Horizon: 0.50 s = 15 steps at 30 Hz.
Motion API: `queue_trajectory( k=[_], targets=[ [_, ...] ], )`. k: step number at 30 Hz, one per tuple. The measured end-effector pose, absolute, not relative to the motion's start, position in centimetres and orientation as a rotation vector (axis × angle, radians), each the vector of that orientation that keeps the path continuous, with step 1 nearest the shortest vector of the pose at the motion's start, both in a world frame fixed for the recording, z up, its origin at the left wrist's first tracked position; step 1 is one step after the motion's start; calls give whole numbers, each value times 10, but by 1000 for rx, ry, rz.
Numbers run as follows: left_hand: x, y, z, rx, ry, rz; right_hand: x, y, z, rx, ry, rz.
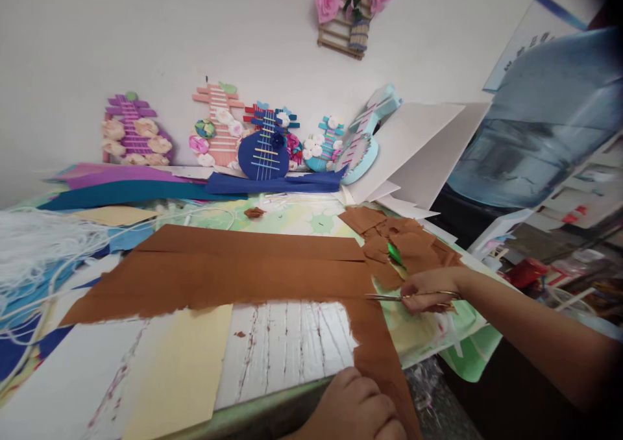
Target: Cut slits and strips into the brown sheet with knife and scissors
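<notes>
My right hand (pixel 428 289) is closed around a pair of scissors (pixel 383 297), whose narrow blades point left and touch the right end of a large brown paper sheet (pixel 253 271). That sheet lies across the table, with a strip running toward me on the right. My left hand (pixel 357 407) rests by the table's near edge, its fingers curled at the brown strip; the fingertips are hidden. Between the hands and the cream card (pixel 180 362), a white board (pixel 287 342) carries wavy dark glue-like lines. Brown scraps (pixel 413 245) are heaped just beyond my right hand.
Decorated lute-shaped crafts (pixel 265 145) lean along the wall behind blue folded paper (pixel 277 182). White string (pixel 39 245) lies tangled at left. White boards (pixel 413 148) and a large water bottle (pixel 545 122) stand at right. A green table cover (pixel 472 355) hangs over the edge.
</notes>
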<state>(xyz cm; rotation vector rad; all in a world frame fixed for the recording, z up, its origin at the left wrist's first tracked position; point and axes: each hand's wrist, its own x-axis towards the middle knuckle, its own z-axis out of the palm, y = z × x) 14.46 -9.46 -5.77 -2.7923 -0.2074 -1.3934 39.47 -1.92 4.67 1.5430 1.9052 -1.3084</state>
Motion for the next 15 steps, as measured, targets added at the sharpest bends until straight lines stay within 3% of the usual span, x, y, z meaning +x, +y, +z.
queue_trajectory(
  k=[8, 15],
  targets=[
    [147, -97, -58, -2745, -284, -1556, 386, -17, 50, 1441, 1942, -1363],
    [147, -97, -64, -2874, -235, -1430, 377, -15, 53, 1407, 1963, -1369]
  ],
)
